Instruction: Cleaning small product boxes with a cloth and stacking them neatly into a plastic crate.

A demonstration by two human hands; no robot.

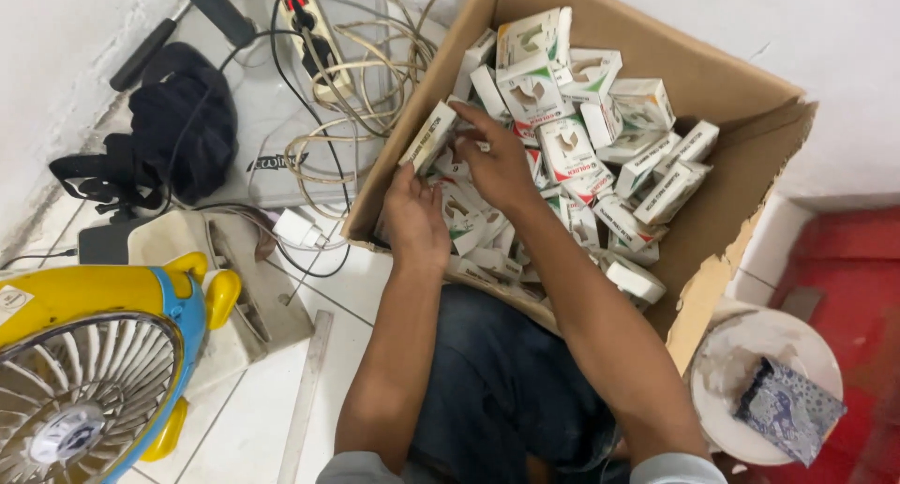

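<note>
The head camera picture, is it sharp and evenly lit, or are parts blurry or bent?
Head view: soft, even light with faint shadows; the small white boxes in the cardboard box are soft, their print smeared; both hands, left hand and right hand, slightly blurred; the fan bulges at the corner, suggesting wide-angle distortion.

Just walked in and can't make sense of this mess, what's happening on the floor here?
A person sits over a large cardboard box full of small white packaged boxes. Both hands are inside it: the left hand grips one small box at the carton's left wall, while the right hand reaches into the pile beside it. Tangled cables, a black bag and a yellow-and-blue fan lie alongside on the tiled floor.
</note>
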